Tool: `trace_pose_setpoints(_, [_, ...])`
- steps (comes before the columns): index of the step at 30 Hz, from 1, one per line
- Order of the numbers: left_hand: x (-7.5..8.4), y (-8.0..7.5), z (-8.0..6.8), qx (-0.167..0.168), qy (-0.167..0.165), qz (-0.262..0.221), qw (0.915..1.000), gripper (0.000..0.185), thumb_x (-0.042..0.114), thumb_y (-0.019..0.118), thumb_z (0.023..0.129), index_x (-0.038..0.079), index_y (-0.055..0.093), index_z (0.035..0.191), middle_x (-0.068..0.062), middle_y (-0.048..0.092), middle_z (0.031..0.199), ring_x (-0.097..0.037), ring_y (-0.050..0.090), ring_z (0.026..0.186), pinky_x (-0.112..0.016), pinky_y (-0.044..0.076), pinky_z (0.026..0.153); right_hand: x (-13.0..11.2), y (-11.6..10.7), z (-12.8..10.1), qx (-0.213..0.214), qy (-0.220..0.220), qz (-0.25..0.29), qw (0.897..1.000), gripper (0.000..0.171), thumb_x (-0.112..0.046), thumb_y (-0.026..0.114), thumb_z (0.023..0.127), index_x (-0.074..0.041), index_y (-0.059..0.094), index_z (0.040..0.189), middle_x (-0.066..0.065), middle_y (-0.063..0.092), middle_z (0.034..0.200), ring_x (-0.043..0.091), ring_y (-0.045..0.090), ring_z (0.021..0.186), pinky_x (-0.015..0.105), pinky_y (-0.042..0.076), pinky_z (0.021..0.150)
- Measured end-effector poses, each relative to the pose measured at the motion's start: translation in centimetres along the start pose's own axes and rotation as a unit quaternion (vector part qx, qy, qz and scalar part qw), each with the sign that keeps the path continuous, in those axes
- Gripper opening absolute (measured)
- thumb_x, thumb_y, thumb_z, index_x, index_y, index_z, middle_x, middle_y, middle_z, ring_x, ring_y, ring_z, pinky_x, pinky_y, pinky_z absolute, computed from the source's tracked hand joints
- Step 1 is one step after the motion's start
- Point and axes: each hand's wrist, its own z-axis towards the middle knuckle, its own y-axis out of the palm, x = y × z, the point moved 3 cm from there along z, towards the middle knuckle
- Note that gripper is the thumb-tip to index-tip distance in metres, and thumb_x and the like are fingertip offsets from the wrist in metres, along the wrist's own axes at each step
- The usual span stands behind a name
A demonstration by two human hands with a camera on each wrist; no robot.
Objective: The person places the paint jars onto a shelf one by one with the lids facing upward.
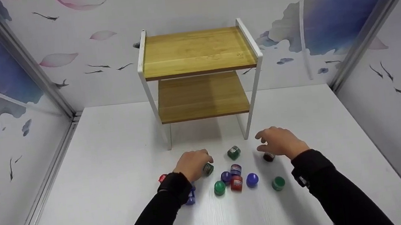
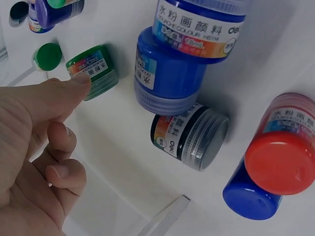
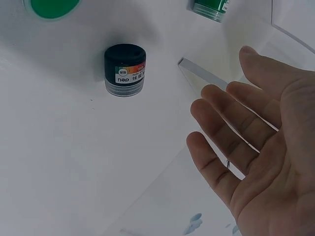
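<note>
Two wooden shelves in a white-framed rack (image 1: 197, 53) stand at the back of the white table (image 1: 118, 180), with a dozen or so small paint jars scattered on the tabletop in front of it. Nearer me, the person's left hand (image 1: 192, 164) has its fingers curled, the thumb touching a green jar (image 2: 93, 72) lying on its side, just beside the blue jars (image 2: 170, 76). Smaller still, the right hand (image 1: 280, 142) hovers with fingers spread and relaxed, holding nothing, above a black jar (image 3: 125, 70) standing alone on the table.
</note>
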Motion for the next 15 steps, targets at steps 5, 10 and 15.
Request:
trace_pose_setpoints(5, [-0.2,0.8,0.1,0.021,-0.005,-0.002,0.9998,0.029,0.005,0.073,0.084,0.017,0.075,0.11,-0.003,0.072,0.104,-0.021,0.069,0.091,-0.035,0.057,0.08,0.1,0.2,0.0,0.005,-0.002,-0.004,1.0,0.038,-0.024,0.069,0.089,-0.003,0.066,0.121,0.015,0.071,0.106,0.031,0.064,0.099,0.05,0.052,0.086])
trace_pose_setpoints(10, [-0.8,1.5,0.1,0.024,-0.021,-0.017,0.9993,0.027,0.005,0.071,0.084,0.015,0.075,0.109,-0.003,0.073,0.102,-0.022,0.069,0.092,-0.036,0.056,0.08,0.1,0.2,0.0,-0.001,0.002,0.0,1.0,0.037,-0.024,0.069,0.089,-0.004,0.066,0.121,0.014,0.071,0.106,0.031,0.064,0.099,0.05,0.052,0.086])
trace_pose_setpoints(15, [-0.9,2.0,0.1,0.041,-0.015,-0.024,0.9988,0.016,0.009,0.071,0.086,0.014,0.076,0.1,-0.002,0.074,0.093,-0.02,0.068,0.085,-0.035,0.056,0.075,0.2,0.2,0.2,-0.01,0.011,0.006,1.0,0.037,-0.024,0.069,0.09,-0.005,0.066,0.122,0.013,0.071,0.107,0.03,0.064,0.099,0.05,0.052,0.087])
